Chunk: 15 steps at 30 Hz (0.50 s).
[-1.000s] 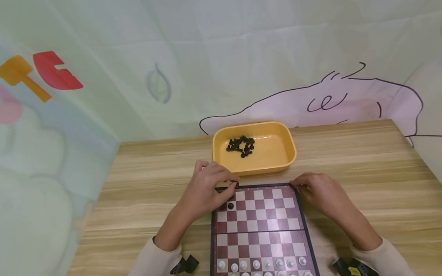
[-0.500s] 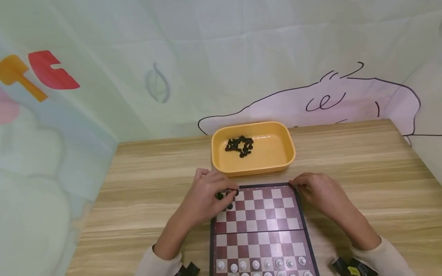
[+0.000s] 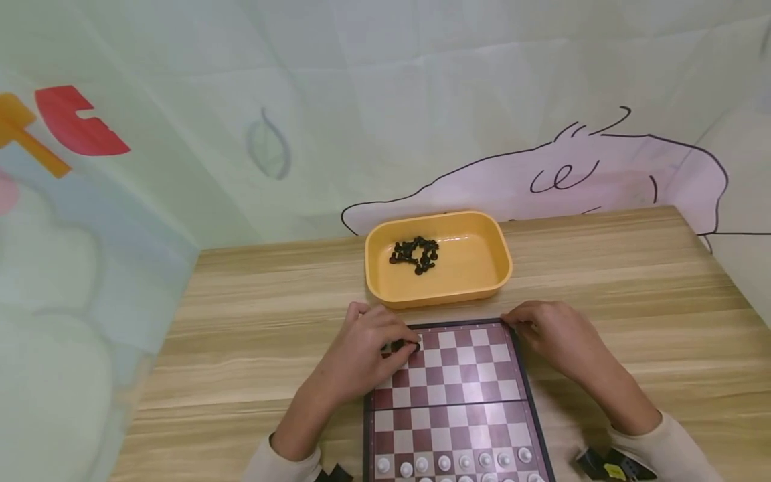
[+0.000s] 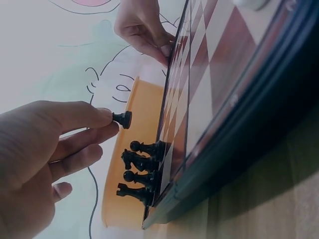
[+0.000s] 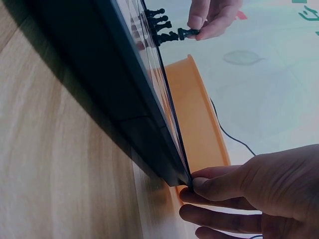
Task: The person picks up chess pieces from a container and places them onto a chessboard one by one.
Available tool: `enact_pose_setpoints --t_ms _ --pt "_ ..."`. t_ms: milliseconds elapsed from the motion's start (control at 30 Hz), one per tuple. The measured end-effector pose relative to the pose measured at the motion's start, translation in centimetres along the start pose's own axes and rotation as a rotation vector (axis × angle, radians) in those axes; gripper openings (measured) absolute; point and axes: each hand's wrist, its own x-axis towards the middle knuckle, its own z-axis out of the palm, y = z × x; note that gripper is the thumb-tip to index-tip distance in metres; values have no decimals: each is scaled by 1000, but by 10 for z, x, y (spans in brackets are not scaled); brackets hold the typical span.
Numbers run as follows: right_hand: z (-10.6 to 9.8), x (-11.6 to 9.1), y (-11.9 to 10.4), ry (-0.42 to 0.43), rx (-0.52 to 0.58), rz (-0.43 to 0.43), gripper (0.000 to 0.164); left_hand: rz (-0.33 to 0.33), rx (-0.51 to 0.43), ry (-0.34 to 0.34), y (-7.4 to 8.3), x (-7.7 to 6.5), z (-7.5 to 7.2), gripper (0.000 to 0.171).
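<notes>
My left hand [image 3: 361, 351] is over the far left corner of the chessboard [image 3: 460, 395]. Between its thumb and fingertips it pinches a black chess piece [image 4: 122, 119], base showing and top hidden, held just off the board. Standing on the board beside it in the left wrist view are a black rook [image 4: 134, 193], a black knight [image 4: 139, 161] and two black pawns [image 4: 148, 147]. With thumb and finger, my right hand [image 3: 557, 338] grips the board's far right corner. White chess pieces [image 3: 444, 462] stand along the near end.
Just beyond the board sits a yellow tray [image 3: 470, 294] with a cluster of black chess pieces [image 3: 415, 254] at its left side. All of this rests on a wooden table [image 3: 259, 288]. A printed cloth backdrop [image 3: 373, 120] rises behind the table's far edge.
My left hand has moved nearer, bringing the pinched chess piece from the board's far edge to over its squares. My right hand stays at the corner. The head view has shifted slightly.
</notes>
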Motion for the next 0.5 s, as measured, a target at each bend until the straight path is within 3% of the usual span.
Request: enact_pose_setpoints --t_ms 500 --pt "1 0 0 10 -10 -22 18 -28 28 -107 1 -1 4 8"
